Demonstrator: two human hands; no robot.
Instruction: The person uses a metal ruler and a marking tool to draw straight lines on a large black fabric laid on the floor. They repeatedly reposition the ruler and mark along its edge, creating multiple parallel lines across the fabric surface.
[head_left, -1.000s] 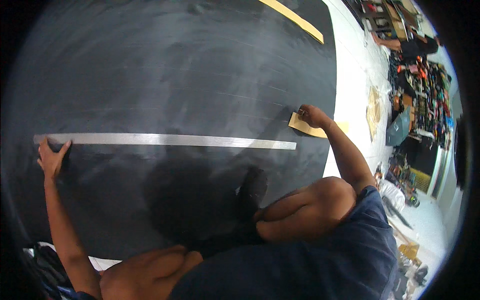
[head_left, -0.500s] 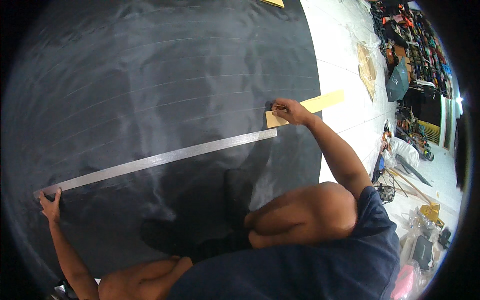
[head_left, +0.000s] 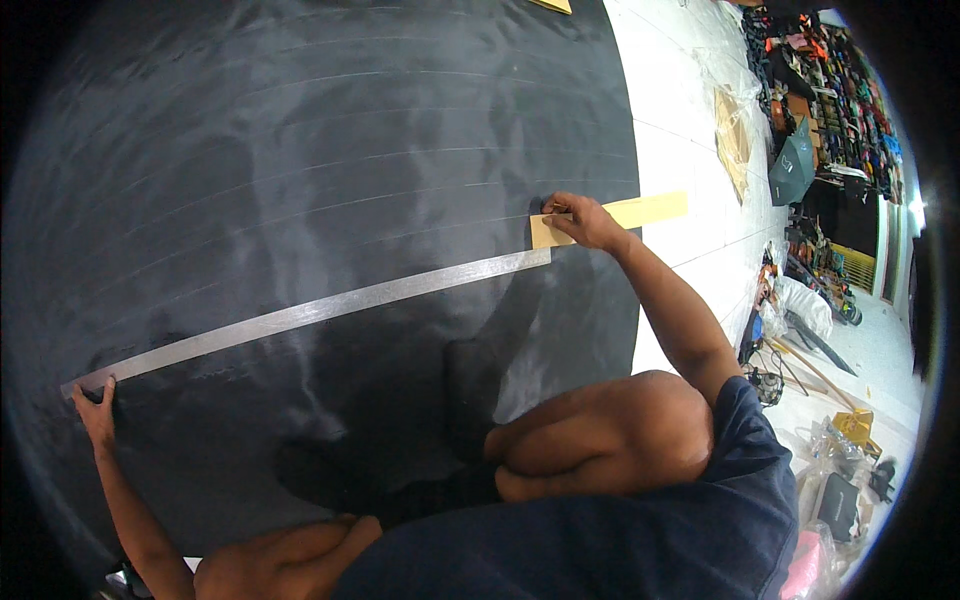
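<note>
A long metal ruler (head_left: 310, 315) lies slantwise on a dark sheet (head_left: 330, 140) marked with thin pale lines. My left hand (head_left: 97, 412) rests on the ruler's left end, thumb and fingers spread apart along its lower edge. Near the right end, my right hand (head_left: 585, 222) bears on a flat yellow strip (head_left: 655, 208), its fingers pinched together. Whatever is between those fingertips is too small to make out. The strip's left end sits just above the ruler's right tip and its other end reaches past the sheet's edge.
My bent knee (head_left: 660, 415) is on the right, below the right forearm. White floor tiles (head_left: 670, 130) border the sheet. Further right are a plastic-wrapped yellow piece (head_left: 732, 150), a dark green bag (head_left: 793, 165), cluttered shelves (head_left: 840, 90) and plastic bags (head_left: 805, 305).
The ruler's right end has shifted slightly upward toward the pale lines. The yellow strip has turned a little, its right end lower, with my right hand still on it. My left hand stays at the ruler's end.
</note>
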